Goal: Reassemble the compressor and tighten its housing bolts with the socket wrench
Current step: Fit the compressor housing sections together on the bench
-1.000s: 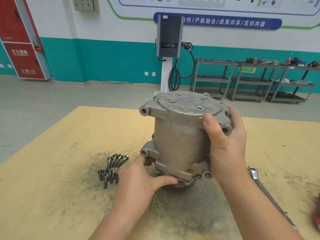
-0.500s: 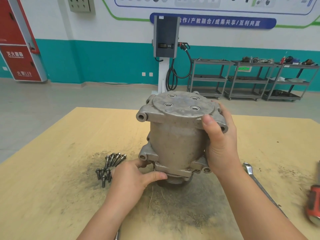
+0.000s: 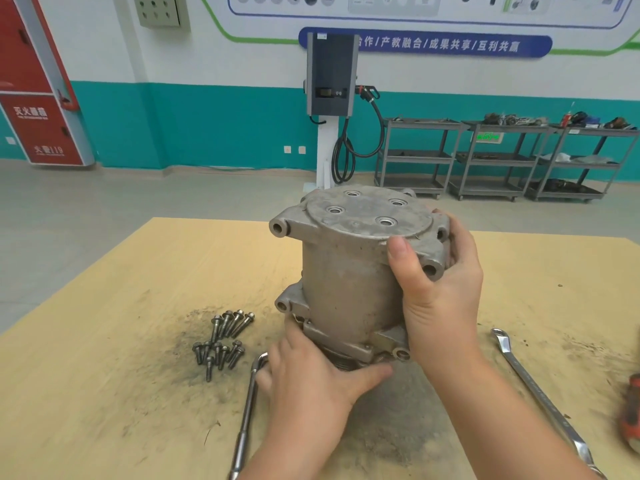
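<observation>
A grey cast compressor [image 3: 346, 271] stands upright on the wooden table [image 3: 104, 375], its flat end plate with threaded holes facing up. My right hand [image 3: 440, 299] grips its upper right side, thumb across the top flange. My left hand [image 3: 311, 375] holds the lower flange at the front, thumb under the base. A heap of several housing bolts [image 3: 223, 337] lies to the left of the compressor. A socket wrench [image 3: 247, 414] lies on the table just left of my left wrist.
A long combination spanner [image 3: 540, 400] lies to the right of my right forearm. An orange tool [image 3: 630, 414], blurred, sits at the table's right edge. Dark grime marks the table around the compressor. Shelving carts and a charging post stand far behind.
The view tilted down and the socket wrench came into sight. My left hand slid lower under the compressor's base. My right hand kept its grip.
</observation>
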